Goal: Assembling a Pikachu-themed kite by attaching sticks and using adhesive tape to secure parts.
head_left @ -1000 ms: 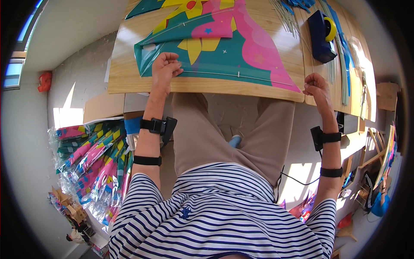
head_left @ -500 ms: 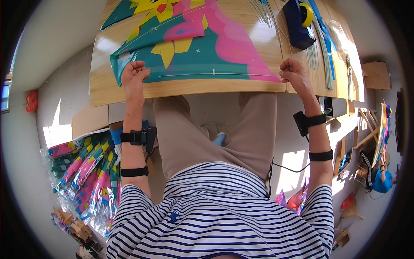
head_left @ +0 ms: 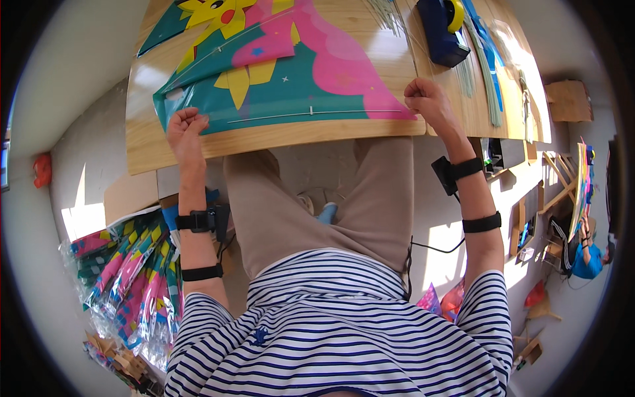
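A thin-sheet kite [head_left: 331, 66], teal and pink with a yellow cartoon figure, lies across the wooden table [head_left: 147, 149] in front of me. Its left part is folded over. Along the near edge runs a thin pale rod [head_left: 264, 118] with a small white clip near its middle. At the near left corner my left hand [head_left: 187, 135] is closed, fingertips pinched at the sheet's edge. My right hand [head_left: 431, 108] is closed as well, pinching the pointed pink tip at the right. What lies between the fingertips is partly hidden.
A dark blue tape dispenser [head_left: 438, 40] with a yellow roll stands at the back right. Bundles of thin sticks [head_left: 488, 92] lie beyond it. Several bagged kites [head_left: 129, 271] are heaped on the floor at left. Another person [head_left: 586, 258] is at the far right.
The whole view has shifted a little, with the table and kite appearing further left. Both hands remain closed at the two near corners; the kite keeps its folded shape.
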The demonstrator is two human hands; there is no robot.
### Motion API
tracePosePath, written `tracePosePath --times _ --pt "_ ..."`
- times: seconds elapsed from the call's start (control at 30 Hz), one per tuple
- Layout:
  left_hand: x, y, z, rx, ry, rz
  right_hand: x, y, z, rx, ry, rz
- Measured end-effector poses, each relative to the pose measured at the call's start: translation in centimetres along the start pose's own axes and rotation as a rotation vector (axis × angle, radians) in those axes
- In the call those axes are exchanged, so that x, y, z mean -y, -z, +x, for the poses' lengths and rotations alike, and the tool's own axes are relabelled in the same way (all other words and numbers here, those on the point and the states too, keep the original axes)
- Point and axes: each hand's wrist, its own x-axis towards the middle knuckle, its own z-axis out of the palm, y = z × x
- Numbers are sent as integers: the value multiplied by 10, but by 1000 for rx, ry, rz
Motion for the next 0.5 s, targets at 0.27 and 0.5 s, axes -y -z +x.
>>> tracePosePath --times 0.27,0.5 --pt "-3 13 3 13 69 -1 8 -7 4 46 -11 153" --pt "-10 1 0 1 128 -45 -1 -5 0 73 -37 170"
